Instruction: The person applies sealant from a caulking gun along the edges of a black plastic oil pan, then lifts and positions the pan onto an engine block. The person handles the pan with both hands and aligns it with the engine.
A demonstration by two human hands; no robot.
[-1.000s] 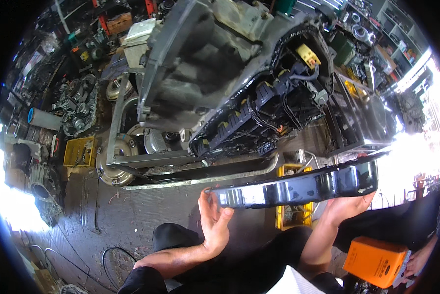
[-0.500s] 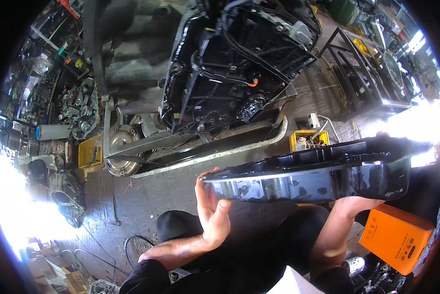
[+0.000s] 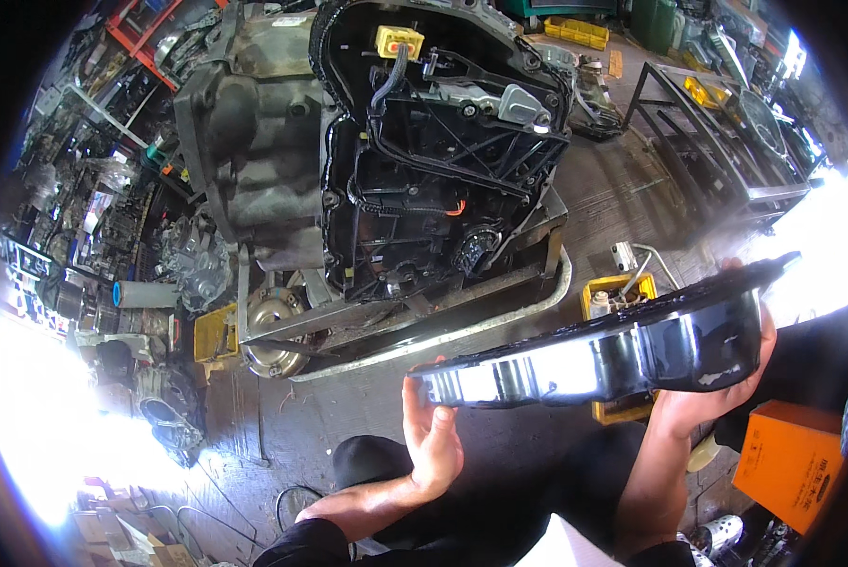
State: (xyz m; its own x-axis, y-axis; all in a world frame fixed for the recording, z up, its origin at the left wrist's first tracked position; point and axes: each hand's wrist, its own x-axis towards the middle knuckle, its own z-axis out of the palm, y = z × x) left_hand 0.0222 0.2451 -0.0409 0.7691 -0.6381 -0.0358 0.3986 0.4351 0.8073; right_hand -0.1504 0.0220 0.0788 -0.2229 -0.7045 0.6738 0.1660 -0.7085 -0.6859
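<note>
A black transmission oil pan (image 3: 585, 354) spans the space between my two hands, tilted with its right end higher. My left hand (image 3: 433, 442) grips its left end, with fingers at the far side and thumb at the near side. From below and around the right end, my right hand (image 3: 717, 392) supports it; part of that hand is hidden behind the pan. Beyond the pan stands an opened gearbox (image 3: 273, 142) on a metal stand. Its exposed black inside (image 3: 424, 189) carries a yellow connector (image 3: 398, 42), a corrugated wire sleeve and orange wires. Dark sealant-like material lines its rim.
An orange box (image 3: 791, 463) lies at my right. Yellow bins stand behind the pan (image 3: 618, 283) and by the stand's left (image 3: 216, 333). A metal frame rack (image 3: 708, 132) is at the far right. Gearbox parts (image 3: 192, 255) crowd the left side.
The view has shifted, so the gearbox shows more fully. The oil pan has tilted, its right end now turned upward, and my right hand shows more around that end.
</note>
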